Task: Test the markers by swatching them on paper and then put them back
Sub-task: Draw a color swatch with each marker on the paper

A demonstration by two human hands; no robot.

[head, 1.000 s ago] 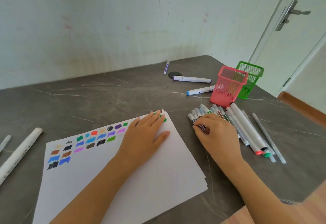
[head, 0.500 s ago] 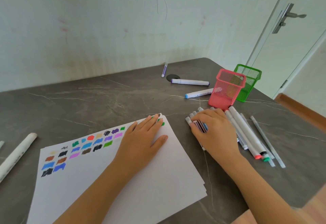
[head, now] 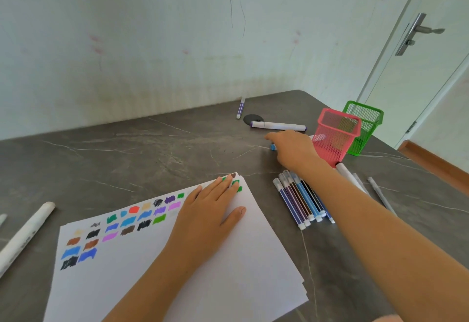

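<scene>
view: head, single | worn on person's head | faces forward-down over table [head: 152, 154] toward wall [head: 152, 42] | close, wide-angle

1. We see a grey, veined bench [head: 152, 159] set against the wall.
2. A paper stack [head: 228, 271] with colour swatches lies on it, with a row of thin markers [head: 297, 200] just beside it.
3. Behind these stand a pink mesh basket [head: 332, 136] and a green mesh basket [head: 365, 121], close together.
4. We find loose ones too: a purple-ended marker [head: 278, 126], a small purple pen [head: 240, 108] and, far left, a thick white marker [head: 25, 235].

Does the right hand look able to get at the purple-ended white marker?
Probably yes: the right hand is just short of the purple-ended marker, with only bare tabletop between them.
</scene>
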